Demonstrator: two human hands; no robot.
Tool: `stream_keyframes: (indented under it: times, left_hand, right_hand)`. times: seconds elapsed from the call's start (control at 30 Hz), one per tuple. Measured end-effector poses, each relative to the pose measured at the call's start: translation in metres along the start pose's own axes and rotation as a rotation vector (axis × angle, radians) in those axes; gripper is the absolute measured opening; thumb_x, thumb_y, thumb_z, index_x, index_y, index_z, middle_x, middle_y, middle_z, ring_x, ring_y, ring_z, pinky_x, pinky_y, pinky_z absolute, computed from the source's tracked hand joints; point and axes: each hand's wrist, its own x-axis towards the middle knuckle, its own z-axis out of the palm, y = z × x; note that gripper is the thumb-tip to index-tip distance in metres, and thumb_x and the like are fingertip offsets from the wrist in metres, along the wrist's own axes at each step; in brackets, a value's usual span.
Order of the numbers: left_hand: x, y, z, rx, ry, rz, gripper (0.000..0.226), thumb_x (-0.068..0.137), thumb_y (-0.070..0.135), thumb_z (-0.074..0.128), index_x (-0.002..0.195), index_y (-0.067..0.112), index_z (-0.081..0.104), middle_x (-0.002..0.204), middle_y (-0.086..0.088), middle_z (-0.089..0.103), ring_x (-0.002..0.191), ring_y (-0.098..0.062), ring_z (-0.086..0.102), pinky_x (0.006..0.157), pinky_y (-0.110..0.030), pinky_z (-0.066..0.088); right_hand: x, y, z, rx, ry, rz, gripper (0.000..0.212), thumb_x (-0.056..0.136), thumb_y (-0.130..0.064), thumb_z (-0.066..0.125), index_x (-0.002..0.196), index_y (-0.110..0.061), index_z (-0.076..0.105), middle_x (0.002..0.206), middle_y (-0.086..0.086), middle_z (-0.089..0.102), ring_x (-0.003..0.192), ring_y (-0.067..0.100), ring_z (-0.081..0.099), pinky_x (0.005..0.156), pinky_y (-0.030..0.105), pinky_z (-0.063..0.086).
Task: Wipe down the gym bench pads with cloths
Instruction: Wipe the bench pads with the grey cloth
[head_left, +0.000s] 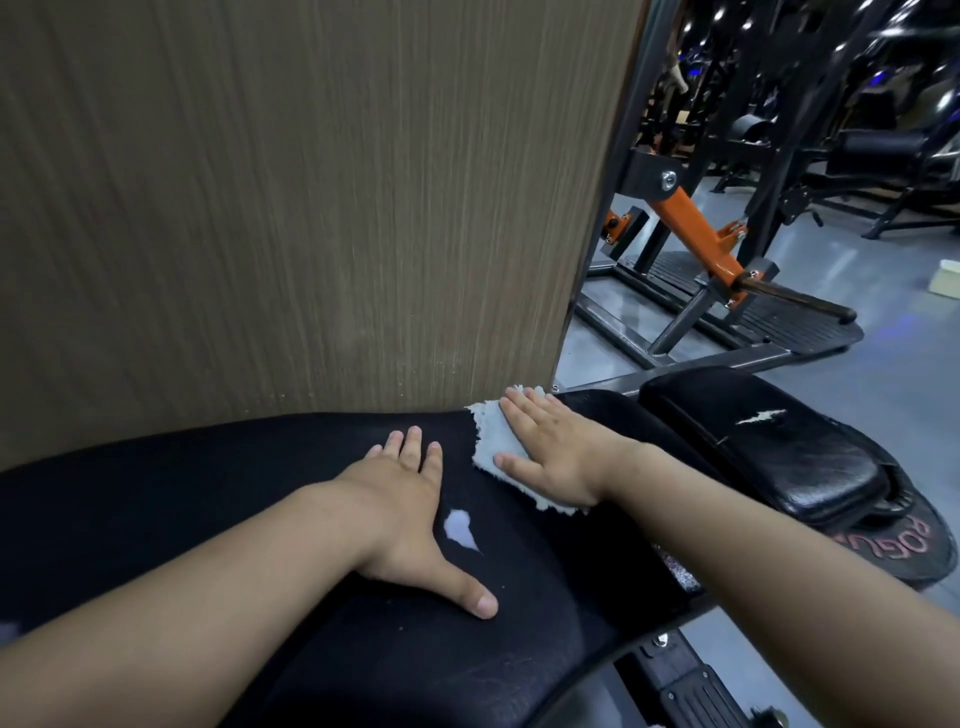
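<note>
Torn black vinyl pad (260, 519) under flat right hand (550, 457), fluffy cloth (491, 431).

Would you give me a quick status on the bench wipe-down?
Right hand flat on cloth. Left hand bare, braced on bench pad. Torn patch beside it. Nothing blocking.

Both forearms are bare from the edge of the view down to the wrists, with no sleeve cuff showing. The left hand (410, 499) and right hand (556, 452) wear no gloves, rings, watch or bands. The fingernails are short and unpainted.
</note>
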Motion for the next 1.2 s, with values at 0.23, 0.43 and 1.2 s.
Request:
stream_keyframes:
  times: [0.23,0.43,1.2]
  left_hand:
    - [-0.004,-0.001,0.003,-0.031,0.009,0.008,0.162,0.044,0.102,0.054,0.154,0.011,-0.023,0.161,-0.012,-0.029,0.15,-0.026,-0.024,0.125,-0.043,-0.003]
    - [-0.012,-0.002,-0.002,-0.046,0.023,0.041,0.159,0.049,0.099,0.056,0.154,0.008,-0.021,0.161,-0.015,-0.027,0.151,-0.029,-0.022,0.125,-0.044,-0.003]
    - [-0.054,-0.054,0.031,-0.067,0.027,-0.045,0.163,0.042,0.1,0.058,0.154,0.012,-0.023,0.161,-0.011,-0.03,0.149,-0.028,-0.026,0.125,-0.044,-0.003]
  right_hand:
    - [-0.06,-0.016,0.016,-0.004,0.028,-0.082,0.076,0.101,-0.057,0.018,0.156,-0.012,-0.009,0.162,0.005,-0.021,0.148,0.016,-0.024,0.122,0.031,-0.012]
    - [-0.138,-0.05,0.038,0.042,0.026,-0.097,0.084,0.085,-0.069,-0.012,0.152,-0.017,-0.02,0.158,-0.003,-0.033,0.141,0.006,-0.038,0.119,0.029,-0.016]
    - [0.026,-0.071,0.004,0.012,0.012,0.008,0.082,0.097,-0.066,0.015,0.158,-0.013,-0.005,0.165,0.004,-0.012,0.151,0.021,-0.014,0.121,0.049,-0.008]
